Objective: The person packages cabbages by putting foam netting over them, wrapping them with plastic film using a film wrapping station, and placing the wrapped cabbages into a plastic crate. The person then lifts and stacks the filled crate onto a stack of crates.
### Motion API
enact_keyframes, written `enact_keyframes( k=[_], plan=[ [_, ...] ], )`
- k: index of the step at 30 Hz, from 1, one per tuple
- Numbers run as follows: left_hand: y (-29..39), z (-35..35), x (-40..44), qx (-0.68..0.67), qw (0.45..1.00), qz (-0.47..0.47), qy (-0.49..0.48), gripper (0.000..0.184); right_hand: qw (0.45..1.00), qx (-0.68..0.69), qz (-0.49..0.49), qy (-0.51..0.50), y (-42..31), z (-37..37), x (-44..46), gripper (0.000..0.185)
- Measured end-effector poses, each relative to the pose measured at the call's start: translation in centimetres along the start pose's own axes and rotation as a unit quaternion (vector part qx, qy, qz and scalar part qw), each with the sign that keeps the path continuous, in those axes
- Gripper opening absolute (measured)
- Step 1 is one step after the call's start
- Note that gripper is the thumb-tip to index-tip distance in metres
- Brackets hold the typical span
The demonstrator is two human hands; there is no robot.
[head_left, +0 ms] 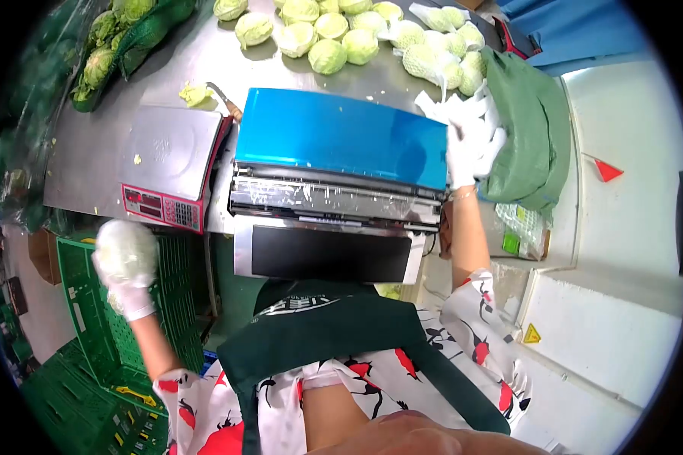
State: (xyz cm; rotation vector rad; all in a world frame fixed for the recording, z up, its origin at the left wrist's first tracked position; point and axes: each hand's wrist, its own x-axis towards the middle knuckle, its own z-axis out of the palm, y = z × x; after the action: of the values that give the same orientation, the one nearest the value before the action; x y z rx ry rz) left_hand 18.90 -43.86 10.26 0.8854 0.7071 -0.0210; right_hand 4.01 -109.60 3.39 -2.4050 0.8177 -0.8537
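My left hand (131,298), in a white glove, is closed around a pale cabbage wrapped in clear film (127,250). It holds the cabbage over a green plastic crate (91,318) at the left. My right hand (463,155), also gloved in white, reaches among white foam net sleeves (484,114) at the right end of the wrapping machine. Its fingers blend with the white sleeves, so their grip is unclear. The wrapping machine (341,136) has a blue cover, a film slot and a dark front plate (330,252).
A red-framed scale (171,155) stands left of the machine, with a curved knife (224,100) behind it. Bare cabbages (328,57) and net-sleeved cabbages (425,62) lie at the back of the metal table (83,152). A green sack (531,129) stands at right.
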Motion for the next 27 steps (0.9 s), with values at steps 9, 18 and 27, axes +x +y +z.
enact_keyframes(
  k=[9,18,27],
  plan=[
    [14.2,-19.5,5.3,0.036,0.954,0.170,0.242,0.066,0.917,-0.397,-0.015,-0.036,13.8,6.0,13.6,0.046],
    [7.8,3.6,14.5,0.453,0.833,0.312,-0.059,0.053,0.968,-0.227,-0.047,0.097,10.3,1.1,14.0,0.025],
    [-27.3,40.8,13.1,0.621,0.341,0.509,-0.489,0.092,0.911,-0.082,-0.072,0.397,0.8,-9.0,14.4,0.029]
  ],
)
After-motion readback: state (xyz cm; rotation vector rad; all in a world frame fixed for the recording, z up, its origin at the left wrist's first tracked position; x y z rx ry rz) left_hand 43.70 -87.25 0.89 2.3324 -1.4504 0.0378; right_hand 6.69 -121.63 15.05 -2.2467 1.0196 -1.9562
